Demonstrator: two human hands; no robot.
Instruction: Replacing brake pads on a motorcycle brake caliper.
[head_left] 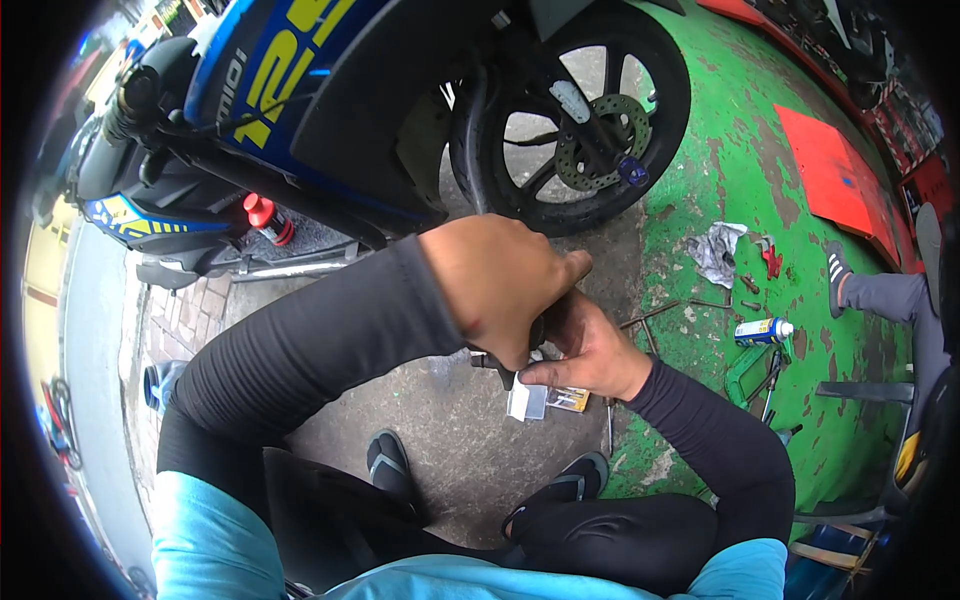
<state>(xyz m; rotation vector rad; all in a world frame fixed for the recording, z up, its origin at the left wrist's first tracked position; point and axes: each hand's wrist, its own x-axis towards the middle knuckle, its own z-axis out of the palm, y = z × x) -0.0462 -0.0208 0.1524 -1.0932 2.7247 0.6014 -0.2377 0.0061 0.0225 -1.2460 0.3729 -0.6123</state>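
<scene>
My left hand is closed from above around a dark metal part, just below the motorcycle's front wheel. My right hand meets it from the other side, its thumb and fingers closed on the same part. Most of that part is hidden between my hands, so I cannot tell its exact kind. A black hose runs down behind my left hand. Beneath my hands lie a small white and clear package and a yellow package on the ground.
To the right lie a crumpled rag, a T-shaped wrench, a blue and white spray can and a green tray. A red bottle stands on the motorcycle's footboard. Another person's foot is at far right, near red panels.
</scene>
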